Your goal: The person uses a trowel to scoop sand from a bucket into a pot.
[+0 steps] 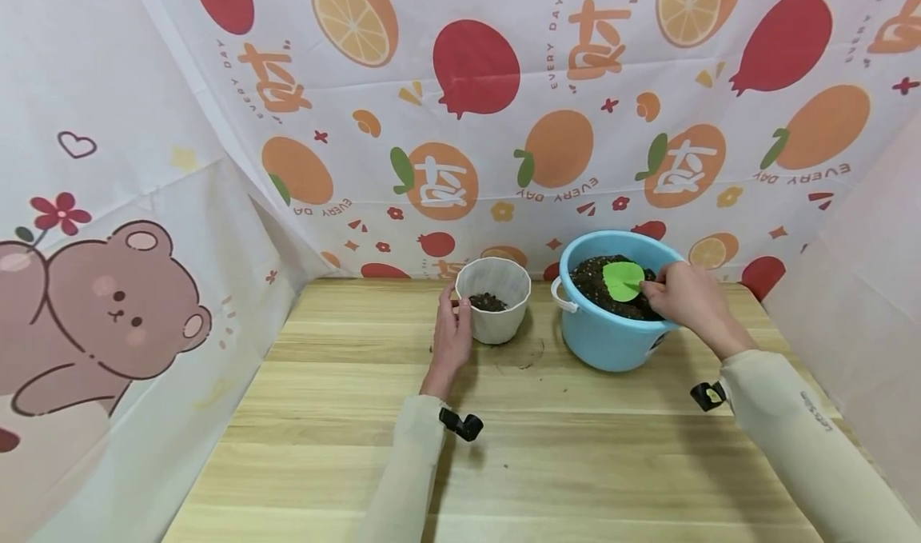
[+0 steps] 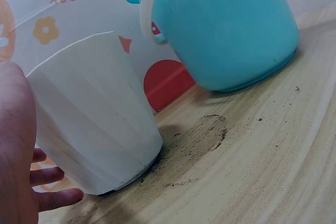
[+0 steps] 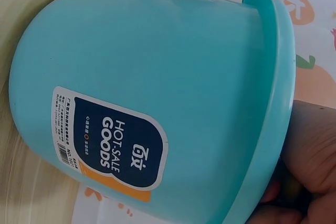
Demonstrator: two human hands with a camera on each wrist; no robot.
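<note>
In the head view my right hand (image 1: 689, 295) grips a bright green, leaf-shaped scoop (image 1: 622, 280) by its handle. Its blade lies on dark soil (image 1: 599, 285) inside a light blue bucket (image 1: 608, 343). In the right wrist view, the bucket wall hides most of that hand (image 3: 310, 161); the scoop is out of sight there. My left hand (image 1: 452, 337) rests against the left side of a whitish ribbed pot (image 1: 496, 329), thumb near the rim. In the left wrist view its fingers (image 2: 55, 199) extend fairly straight beside the pot. A little soil (image 1: 488, 302) lies in the pot.
The pot and bucket stand side by side on a wood-grain table (image 1: 504, 471), close to a fruit-print cloth (image 1: 475, 167) at the back. Soil crumbs (image 2: 218, 135) are scattered on the tabletop. The bucket has a white handle (image 1: 564, 297) on its left side.
</note>
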